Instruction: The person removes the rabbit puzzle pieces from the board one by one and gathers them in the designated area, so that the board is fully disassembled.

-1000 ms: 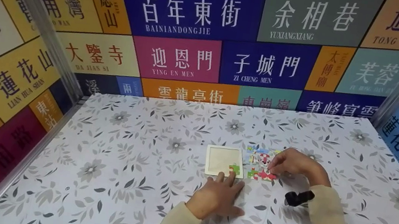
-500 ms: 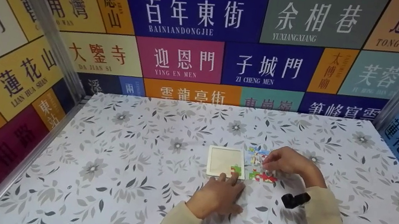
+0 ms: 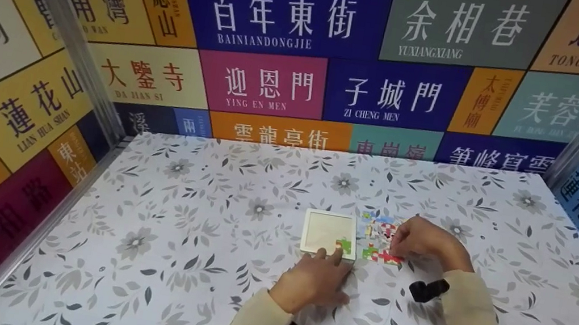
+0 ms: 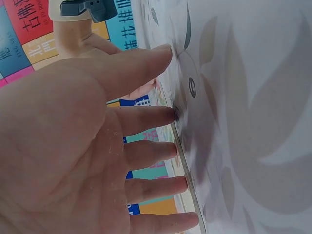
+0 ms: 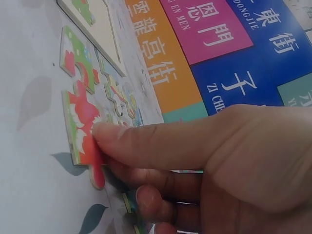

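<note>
A square puzzle tray with a pale rim lies mid-table, a green-and-red puzzle piece in its lower right corner. My left hand rests flat at the tray's near edge; in the left wrist view its straight fingers touch that edge. Just right of the tray, several colourful puzzle pieces lie close together. Over their right side is my right hand. In the right wrist view, its thumb and forefinger pinch a red puzzle piece with a green edge; the forefinger's tip is hidden.
A white tablecloth with grey leaves and flowers covers the table. Behind it stands a wall of coloured panels with lettering. Clear upright posts stand at the table's back corners. Each wrist wears a black camera.
My right hand shifted left over the pieces, then back right to the red piece at the near right. The left hand has stayed at the tray's edge.
</note>
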